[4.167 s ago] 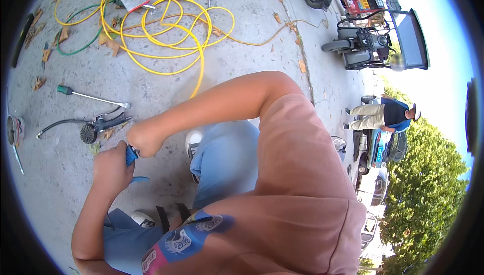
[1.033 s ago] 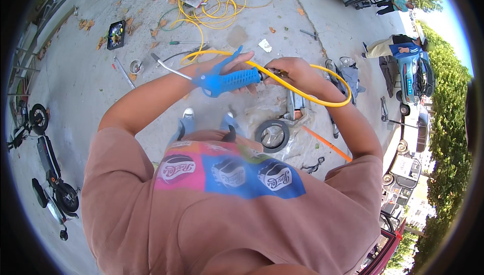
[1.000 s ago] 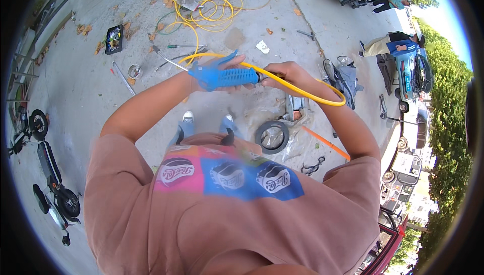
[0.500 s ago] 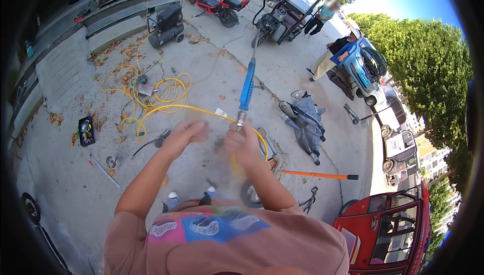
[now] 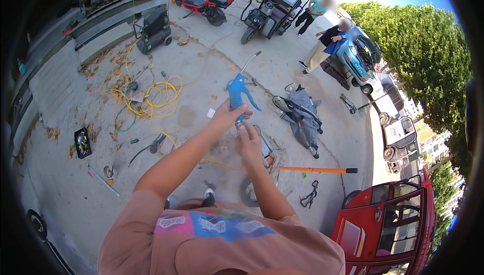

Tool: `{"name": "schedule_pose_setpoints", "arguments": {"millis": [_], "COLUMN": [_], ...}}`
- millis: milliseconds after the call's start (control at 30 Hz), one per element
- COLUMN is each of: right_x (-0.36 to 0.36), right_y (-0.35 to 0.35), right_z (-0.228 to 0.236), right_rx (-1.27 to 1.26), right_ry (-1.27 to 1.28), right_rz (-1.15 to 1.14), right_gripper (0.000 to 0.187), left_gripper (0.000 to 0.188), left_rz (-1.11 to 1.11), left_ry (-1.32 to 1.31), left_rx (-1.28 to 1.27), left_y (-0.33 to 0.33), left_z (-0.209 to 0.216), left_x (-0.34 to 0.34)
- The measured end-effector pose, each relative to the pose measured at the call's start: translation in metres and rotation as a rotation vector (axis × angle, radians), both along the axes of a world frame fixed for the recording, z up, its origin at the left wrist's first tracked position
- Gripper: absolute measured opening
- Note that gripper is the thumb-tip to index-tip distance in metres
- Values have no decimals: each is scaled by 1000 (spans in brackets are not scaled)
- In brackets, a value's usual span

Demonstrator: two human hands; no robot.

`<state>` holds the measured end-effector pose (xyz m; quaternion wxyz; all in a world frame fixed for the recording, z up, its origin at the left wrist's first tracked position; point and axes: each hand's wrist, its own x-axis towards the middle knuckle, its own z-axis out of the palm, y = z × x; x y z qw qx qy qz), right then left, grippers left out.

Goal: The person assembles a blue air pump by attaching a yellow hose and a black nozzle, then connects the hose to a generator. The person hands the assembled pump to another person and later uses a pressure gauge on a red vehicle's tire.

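A: Where's the gun rel. to your hands?

B: Blue plastic air blow gun with thin metal nozzle (image 5: 238, 93) is in my left hand (image 5: 228, 117), fist wrapped round the grip. Long axis runs up and away from me, nozzle tip pointing toward the parked three-wheeler, inlet end down by my wrists.

A: And the rt?

B: Right hand (image 5: 248, 141) sits just below the gun's base, fingers pinched at the fitting there. Can't tell if it's actually gripping anything, too small. It's the nearer one to the inlet.

A: Hose?

B: Yellow coiled air hose (image 5: 151, 97) lies on the concrete, well to the left of the gun.
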<state>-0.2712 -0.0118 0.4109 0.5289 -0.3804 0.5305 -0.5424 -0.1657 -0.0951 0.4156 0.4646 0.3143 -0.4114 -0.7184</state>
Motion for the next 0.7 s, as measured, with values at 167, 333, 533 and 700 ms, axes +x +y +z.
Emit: {"name": "schedule_pose_setpoints", "arguments": {"millis": [167,333,533,700], "right_x": [-29,-45,-35,-43], "right_y": [-13,-12,-18,-27], "right_z": [-14,-23,-24,-47], "right_rx": [-27,178,83,-197], "right_ry": [-158,-590,-139,342], "right_rz": [43,216,122,73], "right_gripper": [25,27,27,20], "left_gripper": [32,37,38,40], "left_rz": [-127,-222,-90,-29], "left_ry": [34,183,157,63], "left_rx": [52,46,166,92], "left_y": [11,10,8,15], "left_z": [-14,-28,-42,-36], "left_x": [-18,-12,-11,-6]}}
